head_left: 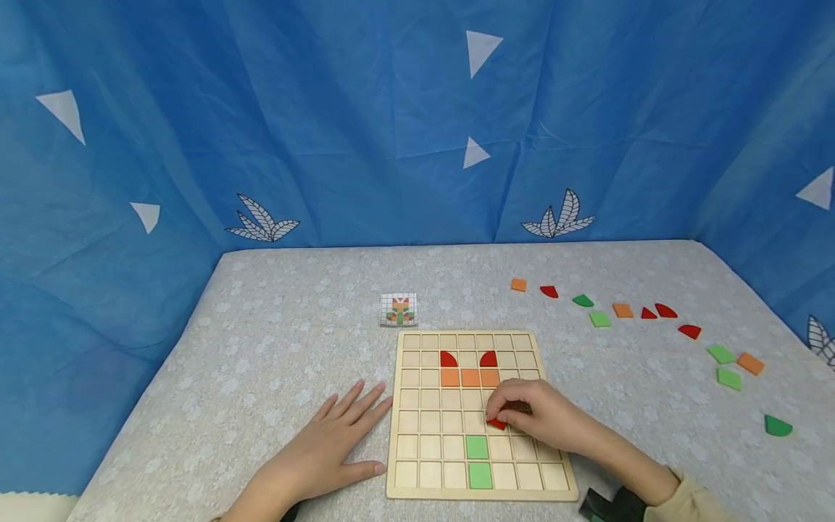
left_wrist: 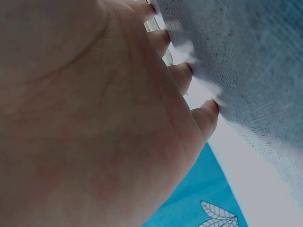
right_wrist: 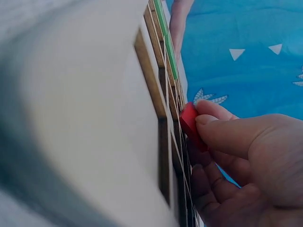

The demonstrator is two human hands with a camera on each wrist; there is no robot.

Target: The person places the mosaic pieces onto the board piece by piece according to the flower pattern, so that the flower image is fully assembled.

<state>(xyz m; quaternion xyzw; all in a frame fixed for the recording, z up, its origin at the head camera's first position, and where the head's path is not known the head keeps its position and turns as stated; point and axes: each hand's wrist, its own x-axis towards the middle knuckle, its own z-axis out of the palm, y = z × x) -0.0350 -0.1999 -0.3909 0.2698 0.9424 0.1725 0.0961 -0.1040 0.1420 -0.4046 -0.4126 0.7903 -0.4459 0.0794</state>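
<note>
While the left hand (head_left: pixel 331 444) rests on the pale cloth (head_left: pixel 293 333) at lower left of centre, fingers spread wide, the right hand (head_left: pixel 540 412) pinches a red piece (head_left: pixel 498 423) over a wooden grid board (head_left: pixel 420 422) at lower centre – below a row of orange squares (head_left: pixel 470 378). Loose coloured pieces (head_left: pixel 722 354) lie scattered at right – a small pattern card (head_left: pixel 399 309) sits just above the board.

A loose, creased beige fabric sleeve (head_left: pixel 685 500) covers the right forearm at about four o'clock in the head view, ending short of the bare right hand (head_left: pixel 535 413). Beside it, near five o'clock, sits a blocky black wrist-worn device (head_left: pixel 616 506) with a notched outline. Toward seven o'clock, a small black piece (head_left: pixel 291 513) shows under the wrist of the bare left hand (head_left: pixel 333 449).
</note>
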